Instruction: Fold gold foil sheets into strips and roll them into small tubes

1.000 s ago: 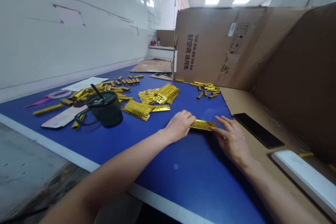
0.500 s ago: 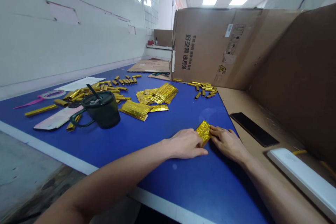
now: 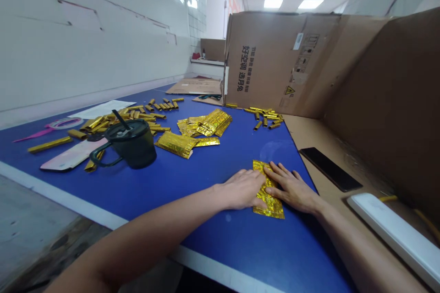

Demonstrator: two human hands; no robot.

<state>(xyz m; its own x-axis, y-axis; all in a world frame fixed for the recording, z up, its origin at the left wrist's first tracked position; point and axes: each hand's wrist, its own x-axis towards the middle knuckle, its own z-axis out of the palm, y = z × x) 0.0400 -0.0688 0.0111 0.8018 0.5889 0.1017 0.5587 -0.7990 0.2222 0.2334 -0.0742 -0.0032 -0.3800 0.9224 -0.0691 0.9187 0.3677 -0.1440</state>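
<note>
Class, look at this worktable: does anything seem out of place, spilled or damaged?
Perhaps the mug, standing beside loose gold tubes that lie at scattered angles: drinkware seems odd so close to them. No spill shows.

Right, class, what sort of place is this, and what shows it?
Probably an indoor work area: a blue tabletop, many shiny gold pieces spread over it, and a large cardboard box at the far side.

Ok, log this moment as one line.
left hand: on gold foil piece | right hand: same piece, fingers spread | foil piece: on blue table
</note>
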